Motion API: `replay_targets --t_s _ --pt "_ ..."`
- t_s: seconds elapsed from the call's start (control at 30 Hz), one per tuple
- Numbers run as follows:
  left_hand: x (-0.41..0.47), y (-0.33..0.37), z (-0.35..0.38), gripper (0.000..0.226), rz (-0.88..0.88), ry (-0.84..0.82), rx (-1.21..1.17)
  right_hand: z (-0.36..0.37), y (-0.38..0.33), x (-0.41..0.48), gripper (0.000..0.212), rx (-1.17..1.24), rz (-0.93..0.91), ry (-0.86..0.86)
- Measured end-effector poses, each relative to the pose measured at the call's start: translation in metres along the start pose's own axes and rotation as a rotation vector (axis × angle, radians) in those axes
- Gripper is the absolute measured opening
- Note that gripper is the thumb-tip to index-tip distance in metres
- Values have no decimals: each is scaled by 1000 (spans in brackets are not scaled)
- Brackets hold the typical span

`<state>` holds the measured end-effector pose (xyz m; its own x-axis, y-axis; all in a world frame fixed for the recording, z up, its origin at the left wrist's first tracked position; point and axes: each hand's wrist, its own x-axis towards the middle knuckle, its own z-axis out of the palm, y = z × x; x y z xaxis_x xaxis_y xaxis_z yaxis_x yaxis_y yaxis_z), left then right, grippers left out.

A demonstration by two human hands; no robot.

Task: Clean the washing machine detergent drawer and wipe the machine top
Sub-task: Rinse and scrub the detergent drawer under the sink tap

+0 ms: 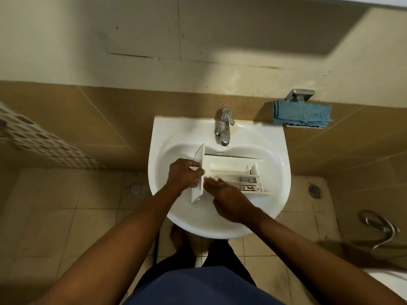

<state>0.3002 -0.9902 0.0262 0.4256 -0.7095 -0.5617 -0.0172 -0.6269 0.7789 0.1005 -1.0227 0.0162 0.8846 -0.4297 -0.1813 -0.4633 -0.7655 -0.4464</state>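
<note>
The white detergent drawer lies in the basin of a white sink, its front panel pointing left and its compartments facing up. My left hand grips the front panel, fingers curled round its edge. With its fingers stretched out straight, my right hand touches the near compartment just behind the panel. A small grey insert sits in the drawer's right end. A chrome tap stands above the drawer; I cannot tell whether water runs from it.
A folded blue cloth lies on a small wall shelf right of the sink. A perforated white basket shows at the left. Floor drains sit on both sides, and a chrome hose lies at the right.
</note>
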Motion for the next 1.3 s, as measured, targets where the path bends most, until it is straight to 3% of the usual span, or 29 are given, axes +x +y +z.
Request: replay_targets --t_s 0.1,0.2,0.3,0.53,0.7,0.87,1.03,1.3 --pt "0 0 -1 35 2 -2 1 0 -4 -22 61 -4 -31 -43" --pt "0 1 -1 35 5 -9 11 -5 7 4 54 -32 8 14" --pt "-1 1 0 36 20 -4 24 -4 7 27 59 -12 65 59" --pt "-2 1 0 37 21 -4 16 6 -17 -29 58 -10 -1 97" --pt "-1 0 0 38 14 -1 32 0 0 19 49 -17 125 196" --pt "0 0 1 38 7 5 19 5 3 24 65 -255 123 68" --pt "0 -1 0 38 5 -4 19 10 -9 -26 66 -275 31 67" --pt "0 0 1 37 -1 4 7 4 -18 -24 56 -234 70 130"
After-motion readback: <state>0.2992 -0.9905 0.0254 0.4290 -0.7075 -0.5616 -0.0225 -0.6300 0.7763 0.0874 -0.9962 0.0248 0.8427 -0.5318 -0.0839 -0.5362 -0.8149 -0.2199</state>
